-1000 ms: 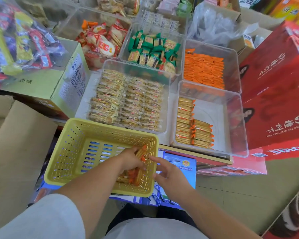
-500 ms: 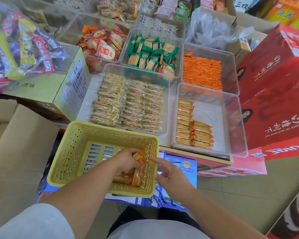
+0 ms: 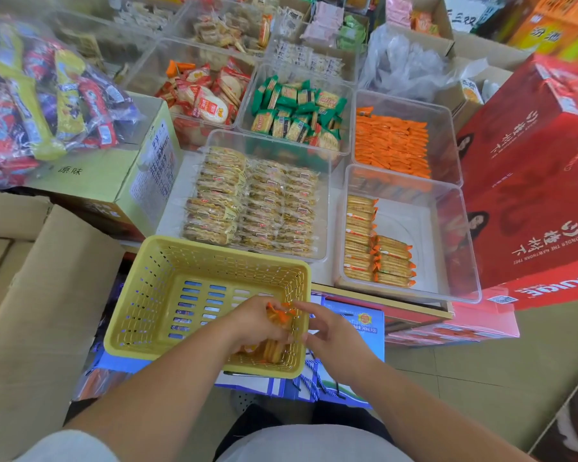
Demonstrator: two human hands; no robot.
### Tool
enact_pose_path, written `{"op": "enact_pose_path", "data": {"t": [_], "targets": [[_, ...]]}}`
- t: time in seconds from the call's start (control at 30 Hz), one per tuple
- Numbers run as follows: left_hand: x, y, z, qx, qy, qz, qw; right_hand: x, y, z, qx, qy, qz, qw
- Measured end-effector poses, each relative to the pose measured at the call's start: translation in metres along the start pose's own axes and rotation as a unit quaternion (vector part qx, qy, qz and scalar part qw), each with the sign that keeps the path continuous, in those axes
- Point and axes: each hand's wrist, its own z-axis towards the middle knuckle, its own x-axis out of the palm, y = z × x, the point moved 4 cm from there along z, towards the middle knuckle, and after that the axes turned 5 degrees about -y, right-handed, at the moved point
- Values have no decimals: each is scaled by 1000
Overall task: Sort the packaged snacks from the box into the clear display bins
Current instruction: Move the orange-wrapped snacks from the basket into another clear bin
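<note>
At my ten o'clock the green carton (image 3: 90, 175) reads 原味; at three o'clock the red box (image 3: 531, 195) reads UNDER THE HAWTHORN TREE, inverted.

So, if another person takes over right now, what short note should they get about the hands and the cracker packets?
Left hand: grips orange-ended cracker packets inside the yellow basket.
Right hand: open, at the basket's right rim, holds nothing.
Done: two rows of matching packets lie in the near right clear bin.
To do: move the held packets and the remaining packets from the basket into that bin.
</note>
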Motion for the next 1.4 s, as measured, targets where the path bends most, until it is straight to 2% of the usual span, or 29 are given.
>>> {"op": "enact_pose_path", "data": {"t": [0.17,0.3,0.4,0.47,0.53,0.67,0.8,0.93,1.03,1.2,1.3,1.4], "targets": [[-1,-2,-4,28,-78,-1,997,-2,4,-2,-8,-1,2,1000],[-27,-2,-28,50,-141,-80,985,-4,7,-3,-39,-2,-21,999],[-48,-4,-60,66,-172,-199,963,-15,18,-5,-98,-109,-108,983],[-56,-9,-79,77,-180,-274,941,-22,34,-9,-133,-142,-75,978],[-57,-20,-94,95,-161,-329,926,-26,52,-15,-163,-109,-20,980],[-36,-47,-105,129,-109,-389,906,-26,76,-24,-170,22,112,979],[1,-72,-102,137,-80,-439,884,-35,77,-27,-174,81,135,972],[34,-91,-92,126,-105,-495,853,-63,63,-19,-197,91,103,971],[60,-100,-79,79,-167,-522,833,-90,52,-13,-208,100,76,970],[101,-121,-60,6,-249,-486,838,-127,20,3,-246,127,1,961],[117,-138,-55,3,-265,-493,829,-146,2,14,-238,150,28,959],[128,-147,-54,18,-287,-523,802,-165,-9,22,-220,169,81,957]]}}
